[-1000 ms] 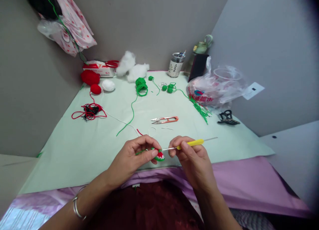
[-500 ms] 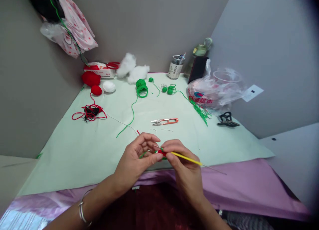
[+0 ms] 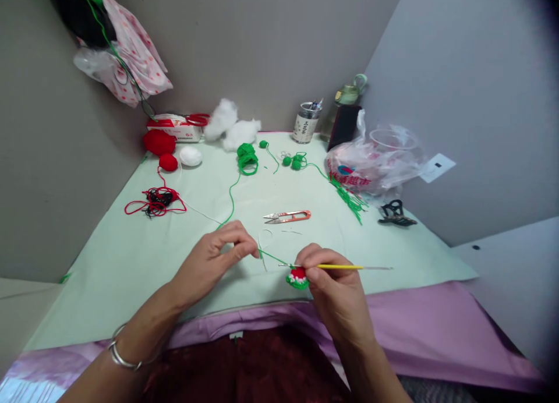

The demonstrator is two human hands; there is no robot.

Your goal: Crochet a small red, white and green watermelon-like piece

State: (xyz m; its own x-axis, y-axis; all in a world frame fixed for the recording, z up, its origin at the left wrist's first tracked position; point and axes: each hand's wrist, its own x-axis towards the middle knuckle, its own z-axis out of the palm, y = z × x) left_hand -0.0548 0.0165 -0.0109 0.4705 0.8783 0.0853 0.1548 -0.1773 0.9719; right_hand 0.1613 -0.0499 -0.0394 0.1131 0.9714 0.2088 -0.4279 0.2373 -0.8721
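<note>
Between the fingers of my right hand [image 3: 334, 286] are a yellow-handled crochet hook [image 3: 340, 267] and a small crocheted piece [image 3: 297, 279] in red, white and green. The hook lies almost level, its metal tip pointing left past the top of the piece. My left hand [image 3: 218, 257] pinches a strand of green yarn [image 3: 274, 255], which runs taut from the fingertips to the piece. Below and left of the right fingers, the piece hangs above the pale cloth. Part of it is covered by the right fingertips.
Thread snips [image 3: 288, 216] lie just beyond my hands, near loose white thread ends. Farther back are green yarn [image 3: 247, 159], red yarn balls [image 3: 159, 142], white stuffing [image 3: 242, 135] and a pen cup [image 3: 305, 123]. A plastic bag [image 3: 371, 161] and a black hair claw [image 3: 396, 213] sit right.
My left hand has moved left, away from the crocheted piece, drawing the green yarn straight. More of the piece now shows under my right fingers, and the hook lies more level.
</note>
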